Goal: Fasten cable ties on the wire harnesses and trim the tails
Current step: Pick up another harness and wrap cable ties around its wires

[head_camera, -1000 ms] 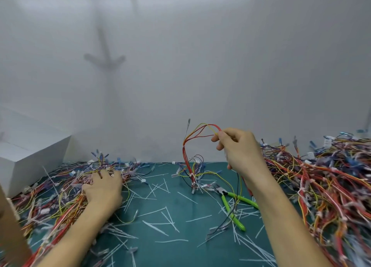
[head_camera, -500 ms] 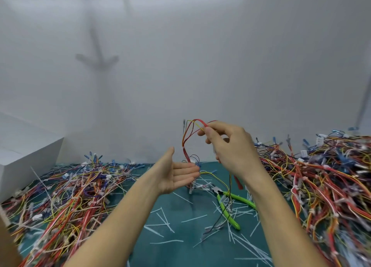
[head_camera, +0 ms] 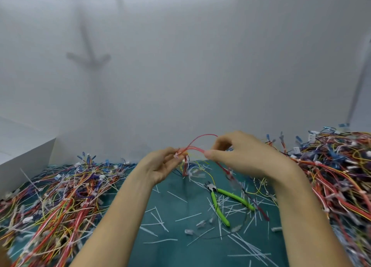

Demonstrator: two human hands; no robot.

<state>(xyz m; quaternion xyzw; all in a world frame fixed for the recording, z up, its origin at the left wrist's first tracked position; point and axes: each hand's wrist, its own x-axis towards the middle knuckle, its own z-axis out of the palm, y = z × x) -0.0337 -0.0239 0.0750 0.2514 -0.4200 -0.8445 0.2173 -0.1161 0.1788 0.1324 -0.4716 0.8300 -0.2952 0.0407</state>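
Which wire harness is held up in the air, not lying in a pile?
The red-wired harness at centre: the left hand and right hand pinch it above the mat; the others lie in the left pile and right pile.

Left hand [head_camera: 160,167] and right hand [head_camera: 244,156] close together, each a pinching grip.

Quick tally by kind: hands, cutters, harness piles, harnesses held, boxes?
hands: 2 (left hand, right hand)
green-handled cutters: 1
harness piles: 2 (left pile, right pile)
held harness: 1
white box: 1
Total: 7
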